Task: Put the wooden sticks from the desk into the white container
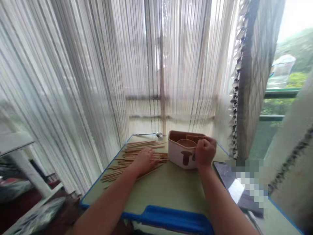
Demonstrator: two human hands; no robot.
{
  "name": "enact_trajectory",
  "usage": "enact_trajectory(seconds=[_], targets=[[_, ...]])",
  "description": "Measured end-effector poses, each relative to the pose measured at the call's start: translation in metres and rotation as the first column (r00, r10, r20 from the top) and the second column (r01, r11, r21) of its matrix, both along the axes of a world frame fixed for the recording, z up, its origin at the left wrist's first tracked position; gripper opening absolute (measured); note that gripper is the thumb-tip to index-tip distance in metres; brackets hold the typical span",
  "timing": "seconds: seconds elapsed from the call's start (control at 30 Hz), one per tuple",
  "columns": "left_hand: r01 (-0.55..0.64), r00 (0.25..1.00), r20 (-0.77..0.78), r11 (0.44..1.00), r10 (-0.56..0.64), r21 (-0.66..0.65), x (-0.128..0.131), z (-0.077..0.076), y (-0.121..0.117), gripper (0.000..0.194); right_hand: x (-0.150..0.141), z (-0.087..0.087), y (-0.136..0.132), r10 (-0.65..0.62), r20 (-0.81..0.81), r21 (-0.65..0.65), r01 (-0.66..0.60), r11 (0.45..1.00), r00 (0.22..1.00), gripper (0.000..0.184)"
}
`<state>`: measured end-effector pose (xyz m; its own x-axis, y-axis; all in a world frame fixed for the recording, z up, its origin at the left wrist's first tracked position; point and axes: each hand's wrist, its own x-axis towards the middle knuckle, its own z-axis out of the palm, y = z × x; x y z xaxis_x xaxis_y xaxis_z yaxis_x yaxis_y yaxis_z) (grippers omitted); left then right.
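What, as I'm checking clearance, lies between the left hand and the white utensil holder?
Ends of wooden chopsticks lie between the left hand and the utensil holder in the head view.

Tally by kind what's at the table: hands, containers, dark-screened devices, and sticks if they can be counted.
Hands: 2, the left hand and the right hand
Container: 1
Dark-screened device: 1
Total: 4, without the sticks, which overlap too much to count
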<state>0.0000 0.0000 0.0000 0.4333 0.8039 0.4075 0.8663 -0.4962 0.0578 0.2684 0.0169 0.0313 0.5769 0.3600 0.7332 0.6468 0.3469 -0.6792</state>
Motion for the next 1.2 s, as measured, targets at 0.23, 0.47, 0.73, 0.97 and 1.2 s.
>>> enact_trajectory(seconds=[0.23, 0.47, 0.73, 0.97, 1.2], targets=[[0.069, 0.996, 0.06, 0.997, -0.068, -0.017, 0.003, 0.011, 0.004, 0.054, -0.018, -0.002, -0.019, 0.053, 0.385, 0.143, -0.117, 0.983, 0.921, 0.021], [0.141, 0.984, 0.111, 0.99, -0.14, -0.003, -0.007, 0.009, 0.012, 0.04, -0.041, -0.009, -0.015, -0.019, 0.635, 0.155, -0.103, 0.983, 0.772, 0.013], [-0.008, 0.996, 0.084, 0.984, 0.024, -0.176, -0.026, 0.026, -0.023, 0.049, -0.055, 0.013, -0.059, 0.11, 0.727, 0.093, -0.256, 0.962, 0.677, 0.019], [-0.236, 0.971, -0.004, 0.967, 0.237, -0.095, -0.029, -0.012, -0.082, 0.083, -0.027, -0.046, -0.041, -0.002, 0.318, -0.095, 0.034, 0.995, 0.948, 0.069], [-0.174, 0.938, 0.301, 0.984, 0.174, -0.026, 0.006, -0.01, -0.07, 0.085, -0.009, -0.074, -0.014, 0.273, -0.091, -0.309, -0.288, 0.906, 0.958, 0.1]])
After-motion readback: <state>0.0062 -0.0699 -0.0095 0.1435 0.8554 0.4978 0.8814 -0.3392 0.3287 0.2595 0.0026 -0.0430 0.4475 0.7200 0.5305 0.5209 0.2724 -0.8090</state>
